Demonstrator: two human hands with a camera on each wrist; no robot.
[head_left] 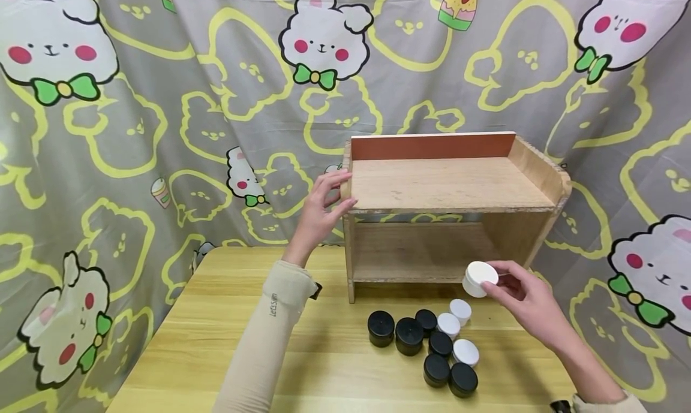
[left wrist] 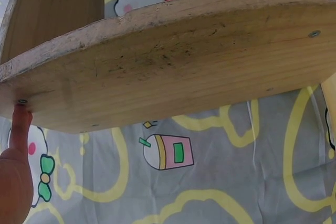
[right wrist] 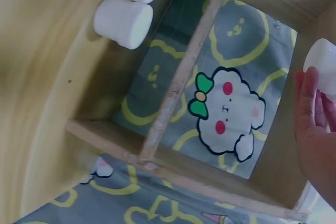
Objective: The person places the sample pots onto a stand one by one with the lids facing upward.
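Note:
My right hand (head_left: 526, 302) pinches a white lidded jar (head_left: 479, 279) between thumb and fingers, in front of the lower level of a wooden two-tier shelf (head_left: 448, 185). In the right wrist view the same jar (right wrist: 324, 66) shows at the right edge, by the fingers. My left hand (head_left: 320, 215) rests on the upper left side of the shelf, thumb at the front edge and fingers spread along the side panel. One fingertip touches that side panel (left wrist: 173, 77) in the left wrist view. Both shelf boards hold nothing.
On the wooden table (head_left: 216, 317), in front of the shelf, several black jars (head_left: 409, 335) stand grouped with three white jars (head_left: 465, 352). A grey curtain (head_left: 162, 131) printed with rabbits hangs right behind the table and along both sides.

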